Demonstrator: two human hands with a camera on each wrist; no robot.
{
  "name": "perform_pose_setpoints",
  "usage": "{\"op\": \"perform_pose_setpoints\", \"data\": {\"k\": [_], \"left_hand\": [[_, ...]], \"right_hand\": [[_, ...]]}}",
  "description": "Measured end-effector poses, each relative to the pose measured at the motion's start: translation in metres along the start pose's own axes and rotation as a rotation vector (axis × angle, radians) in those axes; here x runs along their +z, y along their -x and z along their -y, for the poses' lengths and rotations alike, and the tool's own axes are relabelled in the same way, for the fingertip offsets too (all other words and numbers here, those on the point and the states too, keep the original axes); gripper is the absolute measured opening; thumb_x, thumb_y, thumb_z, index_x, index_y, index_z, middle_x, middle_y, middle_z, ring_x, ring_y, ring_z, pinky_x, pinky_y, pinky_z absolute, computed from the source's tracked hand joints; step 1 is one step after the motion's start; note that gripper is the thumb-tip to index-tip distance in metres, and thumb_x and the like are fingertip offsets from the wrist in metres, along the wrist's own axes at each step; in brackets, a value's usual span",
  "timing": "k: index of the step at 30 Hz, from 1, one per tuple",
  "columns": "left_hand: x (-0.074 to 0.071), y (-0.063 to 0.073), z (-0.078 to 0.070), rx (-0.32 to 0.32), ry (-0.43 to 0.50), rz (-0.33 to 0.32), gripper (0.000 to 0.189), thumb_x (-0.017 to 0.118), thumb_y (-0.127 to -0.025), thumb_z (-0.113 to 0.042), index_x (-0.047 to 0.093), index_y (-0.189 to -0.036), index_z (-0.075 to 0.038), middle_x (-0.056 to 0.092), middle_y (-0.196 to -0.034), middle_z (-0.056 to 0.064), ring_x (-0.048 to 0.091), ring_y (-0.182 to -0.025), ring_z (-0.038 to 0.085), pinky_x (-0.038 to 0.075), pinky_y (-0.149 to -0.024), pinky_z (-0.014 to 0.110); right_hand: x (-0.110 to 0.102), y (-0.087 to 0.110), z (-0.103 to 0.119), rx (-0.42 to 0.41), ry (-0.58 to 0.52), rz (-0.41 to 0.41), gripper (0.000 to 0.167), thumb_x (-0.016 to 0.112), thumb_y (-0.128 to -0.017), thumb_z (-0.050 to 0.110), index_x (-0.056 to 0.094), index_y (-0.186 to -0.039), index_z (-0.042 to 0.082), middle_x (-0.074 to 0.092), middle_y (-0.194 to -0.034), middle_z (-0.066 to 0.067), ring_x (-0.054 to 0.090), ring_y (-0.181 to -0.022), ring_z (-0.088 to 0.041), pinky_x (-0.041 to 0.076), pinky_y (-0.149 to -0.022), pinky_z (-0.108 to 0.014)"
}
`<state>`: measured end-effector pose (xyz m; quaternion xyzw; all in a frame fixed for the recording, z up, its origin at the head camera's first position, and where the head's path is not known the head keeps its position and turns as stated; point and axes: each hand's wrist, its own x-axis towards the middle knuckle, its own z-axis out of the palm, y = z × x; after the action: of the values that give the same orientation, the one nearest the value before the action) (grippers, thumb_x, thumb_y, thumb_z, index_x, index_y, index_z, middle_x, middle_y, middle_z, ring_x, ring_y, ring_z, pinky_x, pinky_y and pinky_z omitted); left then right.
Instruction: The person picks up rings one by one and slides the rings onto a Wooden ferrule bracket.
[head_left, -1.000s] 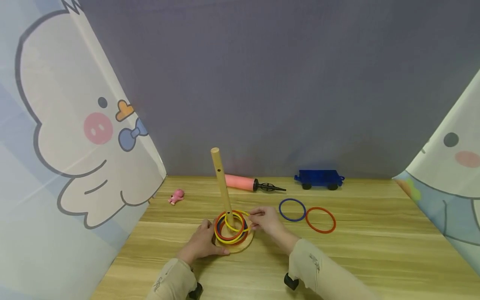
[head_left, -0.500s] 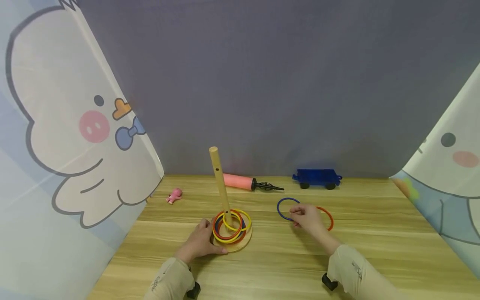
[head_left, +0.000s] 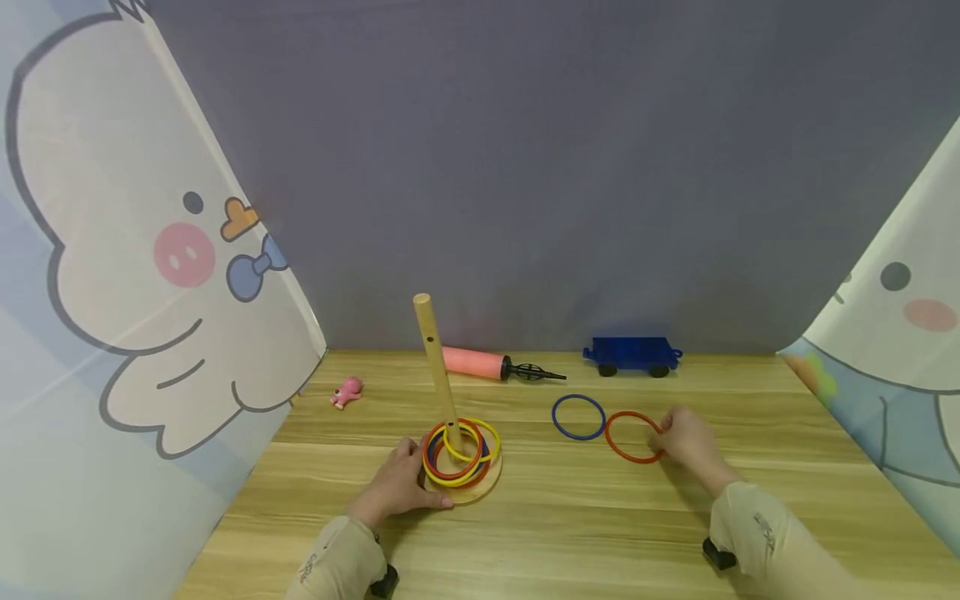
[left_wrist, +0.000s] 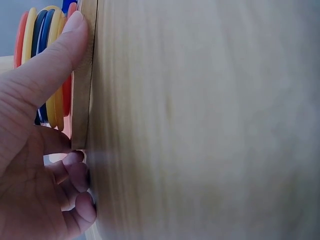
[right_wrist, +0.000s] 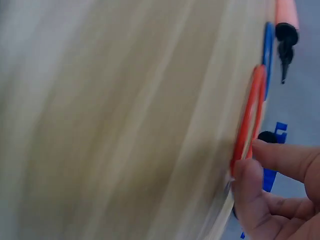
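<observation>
In the head view, my left hand (head_left: 393, 487) grips the round wooden base (head_left: 474, 497) of a ring toss stand, thumb along its near side. The left wrist view shows the thumb (left_wrist: 55, 60) against the base and the other fingers curled at its edge. Several red, yellow and blue rings lie stacked around the upright post (head_left: 437, 360); the top yellow ring (head_left: 498, 440) leans over to the right. My right hand (head_left: 690, 443) is at the right edge of a red ring (head_left: 635, 461) on the table. Its thumb and finger pinch that ring's rim (right_wrist: 244, 131) in the right wrist view.
A blue ring (head_left: 579, 438) lies just left of the red one. Toward the back are a pink hand pump (head_left: 474, 363) with a black nozzle and a blue toy wagon (head_left: 632, 354). A small pink figure (head_left: 347, 392) lies at the left, and a grey curtain (head_left: 480, 183) hangs behind.
My right hand let go of the yellow ring at the stand, moved right across the blue ring and took hold of the red ring. The left hand stays on the base.
</observation>
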<state>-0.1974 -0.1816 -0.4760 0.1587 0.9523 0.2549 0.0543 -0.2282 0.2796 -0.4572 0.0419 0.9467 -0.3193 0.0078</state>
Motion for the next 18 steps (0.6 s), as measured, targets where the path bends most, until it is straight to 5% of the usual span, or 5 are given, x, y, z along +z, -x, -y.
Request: {"op": "perform_pose_setpoints", "data": {"k": [6,18], "left_hand": [[0.001,-0.001,0.001,0.01,-0.001,0.004,0.105,0.087,-0.063,-0.055,0.047,-0.14,0.004,0.041,-0.098,0.006,0.039,-0.086,0.02,0.036,-0.074,0.037],[0.0,0.001,0.0,-0.003,0.017,0.002,0.106,0.088,-0.062,-0.053,0.045,-0.143,0.001,0.044,-0.102,0.007,0.043,-0.091,0.021,0.04,-0.079,0.041]], "right_hand": [[-0.005,0.004,-0.008,-0.001,0.121,0.053,0.016,0.068,-0.073,0.001,0.06,-0.061,0.005,0.056,-0.055,-0.001,0.052,-0.049,-0.016,0.043,-0.05,-0.031],[0.003,0.028,-0.002,0.077,-0.139,0.206,0.021,0.064,-0.073,-0.003,0.053,-0.058,0.006,0.056,-0.057,-0.004,0.056,-0.051,-0.015,0.051,-0.052,-0.029]]}}
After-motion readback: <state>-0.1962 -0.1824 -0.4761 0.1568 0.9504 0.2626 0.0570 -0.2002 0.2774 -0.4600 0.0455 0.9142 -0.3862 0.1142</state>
